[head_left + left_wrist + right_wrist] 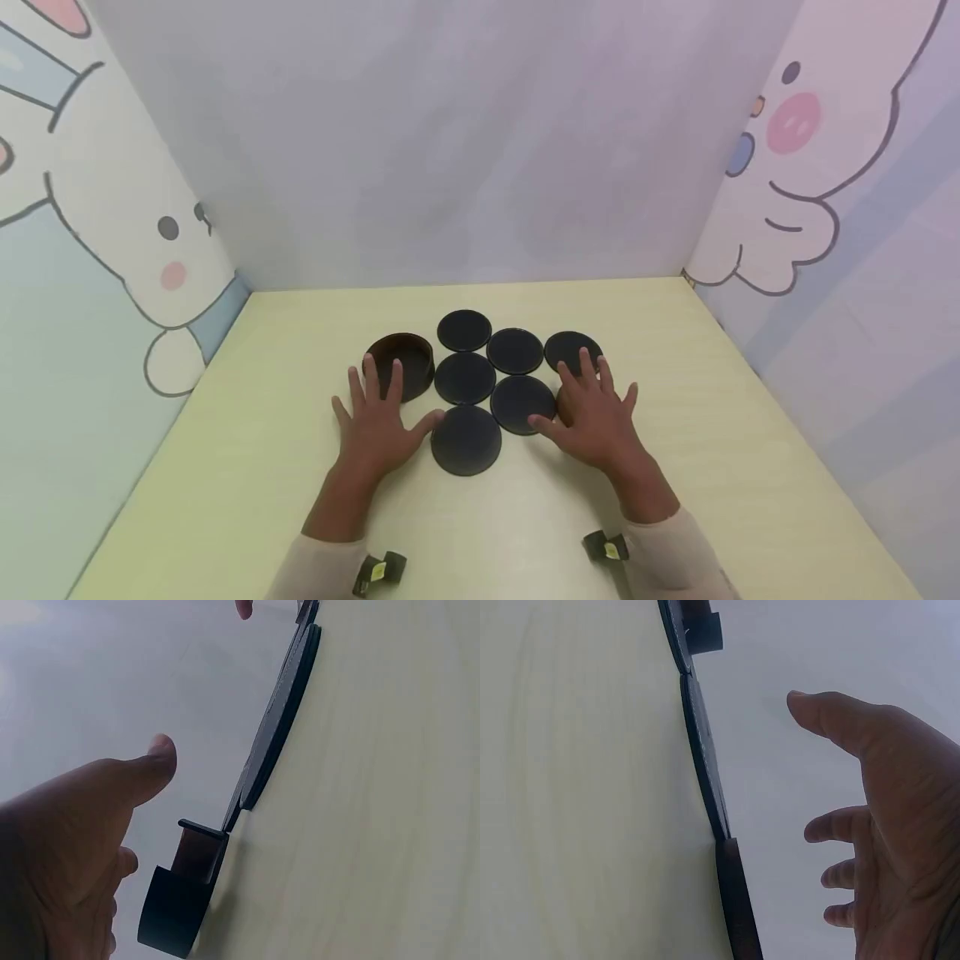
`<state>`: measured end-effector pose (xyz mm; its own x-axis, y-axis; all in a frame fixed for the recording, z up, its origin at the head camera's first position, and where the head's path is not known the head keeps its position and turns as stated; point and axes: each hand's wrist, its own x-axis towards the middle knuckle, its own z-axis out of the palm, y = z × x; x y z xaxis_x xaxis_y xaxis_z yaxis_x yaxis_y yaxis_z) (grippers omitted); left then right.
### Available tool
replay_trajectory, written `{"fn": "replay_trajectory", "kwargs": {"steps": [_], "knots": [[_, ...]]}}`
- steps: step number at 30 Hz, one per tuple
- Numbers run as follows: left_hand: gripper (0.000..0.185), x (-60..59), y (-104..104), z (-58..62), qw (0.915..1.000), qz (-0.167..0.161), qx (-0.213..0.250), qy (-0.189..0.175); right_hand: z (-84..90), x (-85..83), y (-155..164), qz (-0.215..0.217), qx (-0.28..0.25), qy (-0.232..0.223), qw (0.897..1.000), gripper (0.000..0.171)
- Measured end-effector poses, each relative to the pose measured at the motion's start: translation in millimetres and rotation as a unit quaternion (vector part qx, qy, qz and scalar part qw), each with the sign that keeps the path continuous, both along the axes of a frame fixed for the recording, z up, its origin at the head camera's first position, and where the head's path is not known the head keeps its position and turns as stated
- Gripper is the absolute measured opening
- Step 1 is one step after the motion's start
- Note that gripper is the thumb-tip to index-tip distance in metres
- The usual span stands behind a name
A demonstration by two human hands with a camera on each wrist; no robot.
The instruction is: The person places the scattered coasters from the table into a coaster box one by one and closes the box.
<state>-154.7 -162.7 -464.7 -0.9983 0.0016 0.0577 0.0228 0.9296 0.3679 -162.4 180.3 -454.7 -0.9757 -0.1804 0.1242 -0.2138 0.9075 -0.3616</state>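
Note:
My left hand (377,432) hovers with fingers spread over the near side of a round dark holder (408,354). A cutout in the wall of this holder (161,915) shows in the left wrist view. Several round black coasters (465,379) lie flat to its right, close together. The left thumb overlaps the edge of the nearest coaster (467,442). Fingers apart, my right hand (597,427) hovers above a brownish round piece (567,407), which it largely hides. Its thumb overlaps another coaster (517,404). In the right wrist view, the right hand (900,802) is raised off the table.
The pale wooden table (225,483) ends at a grey back wall (465,167). Side walls with cartoon animals (172,225) stand left and right. A small dark strap end (378,571) sits by the left sleeve, and another strap end (606,547) by the right sleeve.

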Motion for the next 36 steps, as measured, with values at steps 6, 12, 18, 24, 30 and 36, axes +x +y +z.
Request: {"fn": "replay_trajectory", "kwargs": {"steps": [6, 12, 18, 24, 30, 36], "knots": [[0.115, -12.4, -12, -10.0, 0.9971, 0.019, 0.074, -0.005, -1.9, 2.3, -16, 0.028, -0.025, 0.015, 0.999, 0.096], [0.13, -30.4, -25, -29.4, 0.9882, 0.038, 0.147, -0.018, -6.3, 7.5, -44, 0.08, -0.032, -0.032, 0.996, 0.098], [0.134, -32.8, -34, -32.4, 0.9838, 0.037, 0.174, -0.02, -11.6, 8.9, -73, 0.144, -0.026, -0.044, 0.988, 0.101], [0.131, -36.3, -39, -35.1, 0.9812, 0.046, 0.185, -0.028, -9.6, 5.4, -90, 0.183, -0.008, -0.06, 0.981, 0.103], [0.123, -37.4, -43, -37.0, 0.9814, 0.051, 0.181, -0.036, -6.4, 3.7, -100, 0.193, 0.01, -0.065, 0.979, 0.105], [0.12, -37.4, -44, -36.3, 0.98, 0.053, 0.188, -0.036, -0.5, 6.8, -108, 0.197, 0.042, -0.056, 0.978, 0.104]]}}
